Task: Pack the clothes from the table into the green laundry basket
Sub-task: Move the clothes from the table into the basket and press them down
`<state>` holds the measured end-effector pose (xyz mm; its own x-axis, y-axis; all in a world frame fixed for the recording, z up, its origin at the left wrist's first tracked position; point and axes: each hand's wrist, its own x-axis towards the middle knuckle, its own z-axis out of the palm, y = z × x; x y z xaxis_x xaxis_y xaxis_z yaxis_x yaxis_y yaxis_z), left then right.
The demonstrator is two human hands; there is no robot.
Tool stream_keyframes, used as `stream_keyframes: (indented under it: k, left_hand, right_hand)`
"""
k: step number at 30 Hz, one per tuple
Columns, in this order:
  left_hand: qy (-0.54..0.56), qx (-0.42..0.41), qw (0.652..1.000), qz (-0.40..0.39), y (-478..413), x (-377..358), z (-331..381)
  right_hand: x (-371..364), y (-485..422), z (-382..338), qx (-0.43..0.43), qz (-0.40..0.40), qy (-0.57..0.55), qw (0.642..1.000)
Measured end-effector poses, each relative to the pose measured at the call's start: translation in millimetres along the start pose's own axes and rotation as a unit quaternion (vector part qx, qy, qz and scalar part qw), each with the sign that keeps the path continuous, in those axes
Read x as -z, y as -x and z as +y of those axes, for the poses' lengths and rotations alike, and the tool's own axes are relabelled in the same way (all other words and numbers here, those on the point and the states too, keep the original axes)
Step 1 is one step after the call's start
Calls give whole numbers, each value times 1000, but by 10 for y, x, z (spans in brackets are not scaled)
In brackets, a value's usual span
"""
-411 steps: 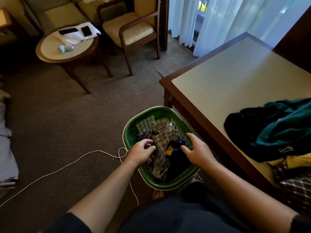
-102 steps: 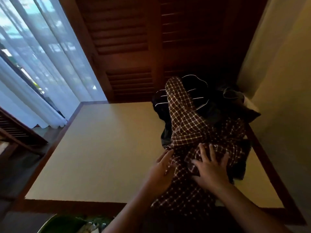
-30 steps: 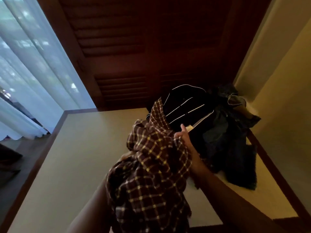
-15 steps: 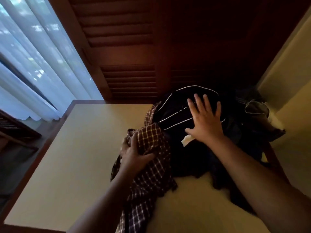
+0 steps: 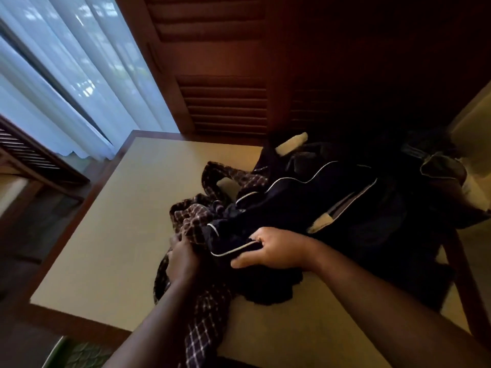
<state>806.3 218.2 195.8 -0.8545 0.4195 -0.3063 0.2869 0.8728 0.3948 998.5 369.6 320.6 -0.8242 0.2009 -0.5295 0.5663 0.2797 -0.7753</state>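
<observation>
Plaid shirt (image 5: 195,221), gripped in your left hand (image 5: 183,257), spills over the bench (image 5: 111,235) edge; your right hand (image 5: 276,251) pinches the dark garment (image 5: 305,203).

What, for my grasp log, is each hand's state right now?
Left hand: grips the checked shirt.
Right hand: grips the dark piped garment.

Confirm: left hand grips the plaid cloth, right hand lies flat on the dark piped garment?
No. Head view: the right hand curls its fingers round the dark piped garment, not flat. The left hand does grip the plaid cloth.
</observation>
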Motion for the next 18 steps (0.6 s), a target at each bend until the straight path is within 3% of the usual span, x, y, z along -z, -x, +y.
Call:
stream_keyframes:
  k: [2, 4, 5, 7, 10, 12, 14, 16, 18]
  left_hand:
    - [-11, 8, 1000, 19, 3, 102, -202]
    - [-20, 26, 999, 21, -10, 204, -359]
    - [-35, 29, 999, 16, -10, 239, -429]
    - [-63, 20, 998, 8, 10, 296, -524]
    - [-68, 20, 998, 4, 6, 307, -671]
    - [-26, 86, 996, 6, -41, 301, -831]
    - [31, 150, 988, 9, -73, 305, -975]
    - [79, 193, 978, 23, -46, 339, -1068]
    - [98, 209, 972, 31, -11, 422, -1130]
  right_hand:
    - [46, -60, 25, 32, 81, 139, 986]
    - [120, -233, 181, 40, 246, 360, 899]
    - [176, -324, 269, 19, 272, 426, 863]
    - [277, -503, 435, -59, 212, 454, 863]
    - [187, -703, 525, -134, 106, 379, 909]
    - [-35, -721, 346, -67, 131, 249, 957]
    - [-287, -643, 50, 13, 73, 55, 996]
    - [-518, -537, -224, 47, -41, -42, 997]
    - [-692, -538, -337, 66, -77, -17, 995]
